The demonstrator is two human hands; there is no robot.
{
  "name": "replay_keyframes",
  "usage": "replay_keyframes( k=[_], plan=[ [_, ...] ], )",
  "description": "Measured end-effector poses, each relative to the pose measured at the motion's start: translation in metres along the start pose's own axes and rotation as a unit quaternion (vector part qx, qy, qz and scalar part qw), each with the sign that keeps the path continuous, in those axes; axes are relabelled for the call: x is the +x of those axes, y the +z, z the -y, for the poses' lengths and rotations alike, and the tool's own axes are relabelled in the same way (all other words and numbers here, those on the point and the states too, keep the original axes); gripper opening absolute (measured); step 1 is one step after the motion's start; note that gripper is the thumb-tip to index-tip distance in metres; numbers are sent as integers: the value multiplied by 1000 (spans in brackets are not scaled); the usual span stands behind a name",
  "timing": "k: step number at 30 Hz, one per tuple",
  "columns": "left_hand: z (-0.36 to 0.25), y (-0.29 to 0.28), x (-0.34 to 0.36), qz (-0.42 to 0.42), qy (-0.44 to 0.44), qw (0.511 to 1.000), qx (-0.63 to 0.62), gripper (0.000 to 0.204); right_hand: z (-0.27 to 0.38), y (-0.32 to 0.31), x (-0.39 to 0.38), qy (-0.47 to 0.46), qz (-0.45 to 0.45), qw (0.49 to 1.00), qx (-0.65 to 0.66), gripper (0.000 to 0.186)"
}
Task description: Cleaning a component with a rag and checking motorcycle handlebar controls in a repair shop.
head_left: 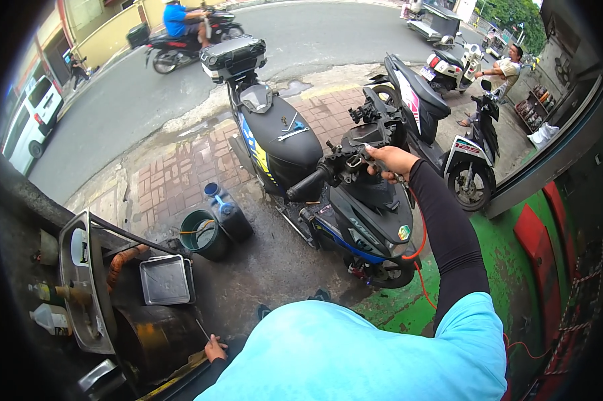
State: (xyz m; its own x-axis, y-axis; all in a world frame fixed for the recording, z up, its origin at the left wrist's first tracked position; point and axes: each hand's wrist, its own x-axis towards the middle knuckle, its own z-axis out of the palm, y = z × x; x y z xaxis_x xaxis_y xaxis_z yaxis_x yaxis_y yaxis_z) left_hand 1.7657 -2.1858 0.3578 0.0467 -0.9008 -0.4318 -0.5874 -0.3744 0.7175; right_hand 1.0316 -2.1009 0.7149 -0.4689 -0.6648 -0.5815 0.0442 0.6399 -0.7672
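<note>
My right hand (391, 162) is stretched out over the handlebar of a dark scooter (375, 224), its fingers closed round an air blow gun mostly hidden in the grip. An orange hose (421, 230) runs down from that hand past the scooter's front. Close to the fingers is the bared handlebar clamp and lever area, with the black grip (308, 185) on the near left. Low at the left, my left hand (214, 349) is closed on a thin metal rod (202, 329), whose kind I cannot make out. A combination wrench (292, 132) and other small tools lie on the seat.
Left of the scooter stand a dark bucket (189, 239) and a blue-black jug (233, 217). A metal tray (168, 299) lies near a sink (74, 267). Other scooters (470, 164) and a seated person (510, 70) are at the right. A motorcycle rider (176, 21) is on the road.
</note>
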Motion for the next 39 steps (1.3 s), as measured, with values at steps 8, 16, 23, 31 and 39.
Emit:
replay_keyframes(
  k=[8,16,23,31,39],
  plan=[
    [-14,28,-13,0,-24,1000,-8,52,7,-19,13,5,56,997,-47,49],
    [-30,49,-17,-3,-24,1000,0,51,10,-37,18,-6,74,995,-70,50],
    [-32,57,-23,-7,-23,1000,16,54,0,-39,18,-7,78,997,-13,50],
    [-34,57,-31,-6,-29,999,12,56,-17,-52,10,-35,117,988,99,55],
    [-35,51,-26,-9,-9,1000,-1,55,-31,-59,3,-66,144,974,163,53]
  ],
)
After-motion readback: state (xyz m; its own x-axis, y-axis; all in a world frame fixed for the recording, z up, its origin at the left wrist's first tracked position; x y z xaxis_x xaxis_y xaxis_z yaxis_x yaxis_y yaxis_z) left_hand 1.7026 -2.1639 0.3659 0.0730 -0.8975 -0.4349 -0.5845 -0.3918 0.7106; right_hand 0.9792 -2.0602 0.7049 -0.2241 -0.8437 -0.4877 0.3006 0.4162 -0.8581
